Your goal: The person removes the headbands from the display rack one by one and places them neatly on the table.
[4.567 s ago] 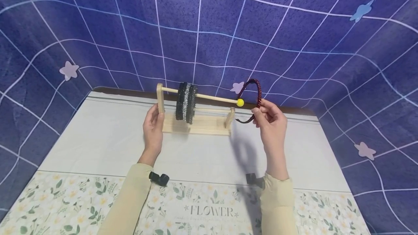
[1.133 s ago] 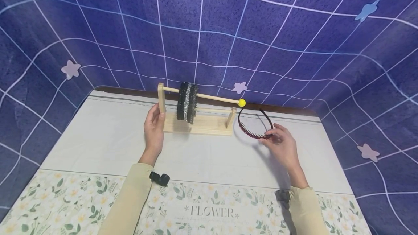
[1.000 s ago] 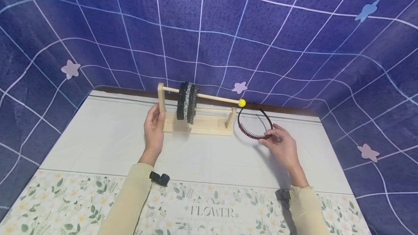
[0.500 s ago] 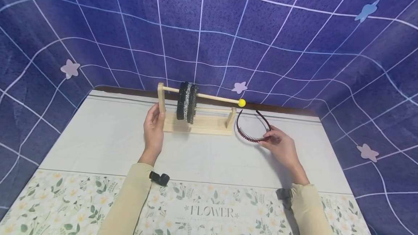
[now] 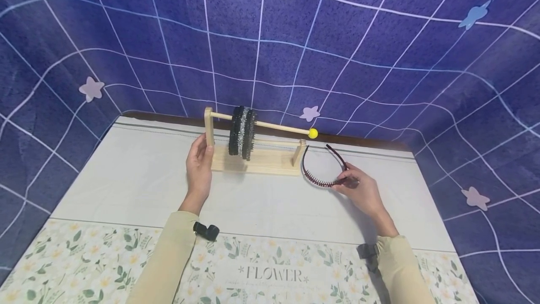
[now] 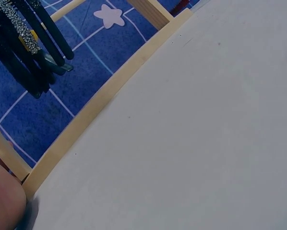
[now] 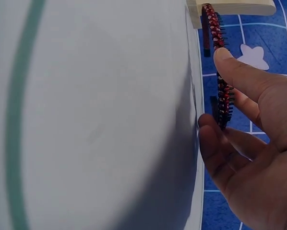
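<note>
My left hand (image 5: 198, 172) grips the left upright of a wooden headband stand (image 5: 266, 161), thumb in front. On the stand's upper rod hang several headbands (image 5: 234, 131), black and silver glittery, bunched left of the middle. A yellow ball (image 5: 313, 133) caps the rod's right end. Right of the stand, my right hand (image 5: 363, 191) pinches a dark red toothed headband (image 5: 320, 184) near one side of its arc. Its two ends point to the back and its curve faces me, low over the table. In the right wrist view, thumb and fingers hold the red beaded band (image 7: 225, 96).
A white cloth (image 5: 253, 205) covers the table, with a floral strip (image 5: 270, 271) along the front. Close behind the stand, a dark brown edge (image 5: 363, 140) meets the blue gridded curtain (image 5: 270, 60), which also rises at both sides.
The red headband, earlier raised upright by the yellow ball, has come down to the right of the stand and turned ends-back. Lately it shifts slightly left and nearer me. My left hand stays put.
</note>
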A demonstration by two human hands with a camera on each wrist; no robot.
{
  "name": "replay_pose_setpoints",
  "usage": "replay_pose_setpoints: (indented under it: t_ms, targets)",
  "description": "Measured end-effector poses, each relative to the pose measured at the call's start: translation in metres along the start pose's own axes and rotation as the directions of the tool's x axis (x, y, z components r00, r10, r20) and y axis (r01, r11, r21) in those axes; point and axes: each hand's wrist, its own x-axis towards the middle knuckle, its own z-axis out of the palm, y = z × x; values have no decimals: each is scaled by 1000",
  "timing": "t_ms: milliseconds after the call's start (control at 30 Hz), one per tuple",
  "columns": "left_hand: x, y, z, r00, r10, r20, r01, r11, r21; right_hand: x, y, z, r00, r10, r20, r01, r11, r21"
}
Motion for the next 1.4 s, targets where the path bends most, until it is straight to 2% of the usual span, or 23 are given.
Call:
replay_pose_setpoints:
  t_ms: [533, 833, 1167, 1400]
  targets:
    - [2, -1, 0, 1000, 8, 7, -8, 1000, -4, 5, 2, 2, 999, 10, 35, -8, 998, -67]
    - [2, 5, 2, 1000, 17, 6, -17, 1000, -10, 9, 0, 5, 999, -48, 25, 51, 992, -117]
    - [1, 1, 0, 1000, 2, -6, -2, 1000, 20, 12, 0, 8, 997, -15, 71, 27, 986, -166]
    - [1, 0, 1, 1000, 1, -1, -1, 1000, 6, 10, 3, 11, 997, -59, 56, 69, 978, -196]
